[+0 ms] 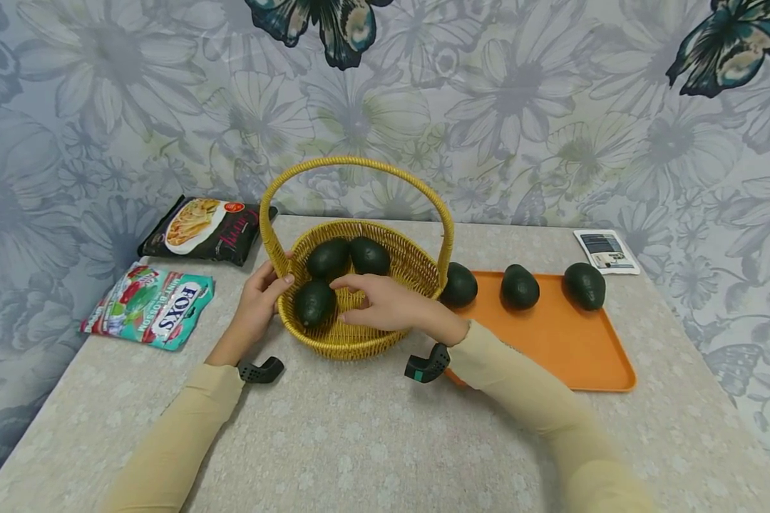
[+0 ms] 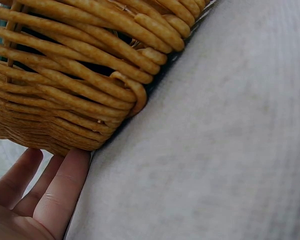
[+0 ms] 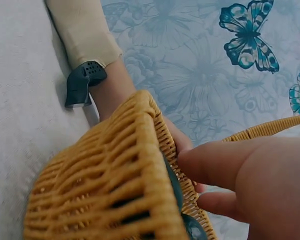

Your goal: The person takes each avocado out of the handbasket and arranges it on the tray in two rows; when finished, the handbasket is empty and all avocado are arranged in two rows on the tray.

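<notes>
A yellow wicker basket (image 1: 359,349) with a tall handle stands mid-table and holds three dark green avocados (image 1: 314,303). My left hand (image 1: 257,303) holds the basket's left side, thumb at the rim. In the left wrist view its fingers (image 2: 55,195) lie against the woven wall (image 2: 65,85). My right hand (image 1: 385,303) hovers inside the basket with relaxed fingers and holds nothing, its fingertips just right of the front avocado. In the right wrist view the right hand (image 3: 255,175) is above the basket's rim (image 3: 100,185). Three more avocados (image 1: 520,286) lie on an orange tray (image 1: 552,342) to the right.
A black snack packet (image 1: 205,229) and a Fox's candy bag (image 1: 150,305) lie at the table's left. A small white packet (image 1: 606,251) sits at the back right. The flowered wall runs along the table's far edge.
</notes>
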### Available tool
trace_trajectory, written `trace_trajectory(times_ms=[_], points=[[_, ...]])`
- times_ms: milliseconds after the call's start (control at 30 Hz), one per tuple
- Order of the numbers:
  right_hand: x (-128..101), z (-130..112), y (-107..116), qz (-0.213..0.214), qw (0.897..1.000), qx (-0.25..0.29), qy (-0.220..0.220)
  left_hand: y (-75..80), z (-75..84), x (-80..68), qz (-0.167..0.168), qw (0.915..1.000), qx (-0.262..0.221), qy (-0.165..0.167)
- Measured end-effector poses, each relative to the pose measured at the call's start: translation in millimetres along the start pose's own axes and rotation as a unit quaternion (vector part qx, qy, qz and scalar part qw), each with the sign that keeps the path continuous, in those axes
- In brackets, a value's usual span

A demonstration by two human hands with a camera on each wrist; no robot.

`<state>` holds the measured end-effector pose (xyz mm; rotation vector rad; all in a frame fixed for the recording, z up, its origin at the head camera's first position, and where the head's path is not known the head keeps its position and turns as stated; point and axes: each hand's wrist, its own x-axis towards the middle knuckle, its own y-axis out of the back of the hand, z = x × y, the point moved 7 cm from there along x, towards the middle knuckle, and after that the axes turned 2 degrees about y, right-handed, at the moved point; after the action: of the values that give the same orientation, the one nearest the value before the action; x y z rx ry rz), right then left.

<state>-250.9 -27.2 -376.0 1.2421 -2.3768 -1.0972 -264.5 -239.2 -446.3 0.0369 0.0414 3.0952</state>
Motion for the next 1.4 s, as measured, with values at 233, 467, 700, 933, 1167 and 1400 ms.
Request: trace_trajectory(times_ms=[233,467,700,933,1167,1400], points=[[17,2,-6,-0.002,0.999,0.005,-0.051,-2.2,0.7,0.2,0.0,0.9999,0.013,0.002],[33,-2,-15,-0.006,0.996,0.038,-0.081,-1.4,-0.3,0.5,-0.001,0.9999,0.015,0.003],[46,-5,-25,-0.018,0.997,0.026,-0.075,-2.3,-0.2,-0.5,-0.006,1.0,0.003,-0.003],[49,-8,-29,-0.018,0.999,0.003,-0.042,-2.5,0.4,-0.5,-0.009,0.9999,-0.01,-0.008],[46,-13,-29,-0.004,1.0,-0.008,-0.025,-2.7,0.6,-0.8,-0.008,0.9999,-0.006,-0.01],[46,-16,-31,0.001,1.0,-0.008,-0.002,-3.0,2.3,-1.4,-0.007,0.9999,-0.002,-0.013]])
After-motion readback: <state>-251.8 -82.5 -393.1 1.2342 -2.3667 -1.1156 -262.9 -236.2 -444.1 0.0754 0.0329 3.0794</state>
